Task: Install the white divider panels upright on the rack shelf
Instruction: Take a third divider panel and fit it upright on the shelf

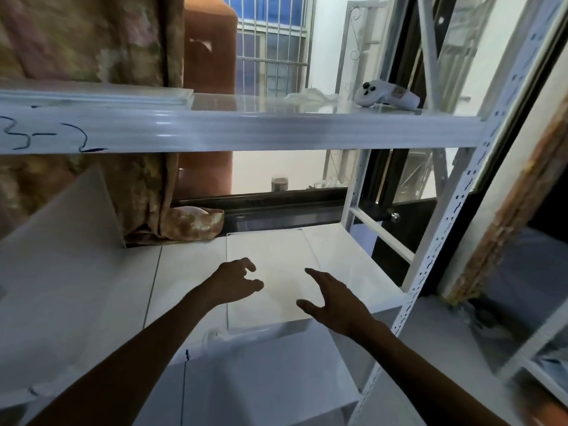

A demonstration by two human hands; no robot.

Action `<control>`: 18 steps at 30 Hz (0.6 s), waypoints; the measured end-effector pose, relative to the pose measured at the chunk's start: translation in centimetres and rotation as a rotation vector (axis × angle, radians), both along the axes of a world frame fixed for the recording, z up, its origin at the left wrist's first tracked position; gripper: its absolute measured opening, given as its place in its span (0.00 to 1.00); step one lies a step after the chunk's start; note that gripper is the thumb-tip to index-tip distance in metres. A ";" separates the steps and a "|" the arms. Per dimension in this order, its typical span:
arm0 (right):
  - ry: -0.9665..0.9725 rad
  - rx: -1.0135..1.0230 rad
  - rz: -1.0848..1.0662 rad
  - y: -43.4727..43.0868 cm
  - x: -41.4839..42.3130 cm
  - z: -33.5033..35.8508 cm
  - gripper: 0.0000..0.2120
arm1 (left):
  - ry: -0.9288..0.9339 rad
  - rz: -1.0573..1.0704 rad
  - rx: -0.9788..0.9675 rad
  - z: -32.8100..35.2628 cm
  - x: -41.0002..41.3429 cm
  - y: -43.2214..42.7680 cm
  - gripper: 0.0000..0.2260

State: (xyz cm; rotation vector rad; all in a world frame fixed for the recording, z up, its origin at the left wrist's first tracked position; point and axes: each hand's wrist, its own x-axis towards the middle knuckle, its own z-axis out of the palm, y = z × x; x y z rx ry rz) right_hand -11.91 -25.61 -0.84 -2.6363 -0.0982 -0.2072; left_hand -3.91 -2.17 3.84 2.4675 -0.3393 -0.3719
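Well, my left fingers (250,266) are loosely bent and hold nothing, and my right fingers (313,273) are spread out straight and hold nothing too. My left hand (233,284) and my right hand (335,299) are both over the thin flat white divider panel (270,250), one near each side, so I think I am about to take it by its two edges. I cannot tell if my hands touch it yet. The panel lies flat on the lower white metal rack shelf (184,272), near the right end, with its front edge at the front of the shelf. It has to be stood up on its edge, so I will need a good hold on both sides to tip it. Far to the left, another big white divider panel (61,256) already stands up on the same shelf. On the upper white shelf (276,130) rests a small white hand controller (384,93), well out of my way.
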 end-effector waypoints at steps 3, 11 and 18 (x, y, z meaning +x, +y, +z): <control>0.015 -0.004 0.008 0.1 1.5 -0.7 0.36 | 0.015 0.015 0.009 -1.1 1.3 0.2 0.20; 0.079 -0.030 0.084 -1.0 5.4 -2.9 0.36 | 0.073 0.092 0.071 -3.9 3.6 0.2 0.22; 0.126 -0.028 0.130 -2.1 8.1 -5.5 0.37 | 0.096 0.159 0.085 -6.0 4.5 -1.1 0.24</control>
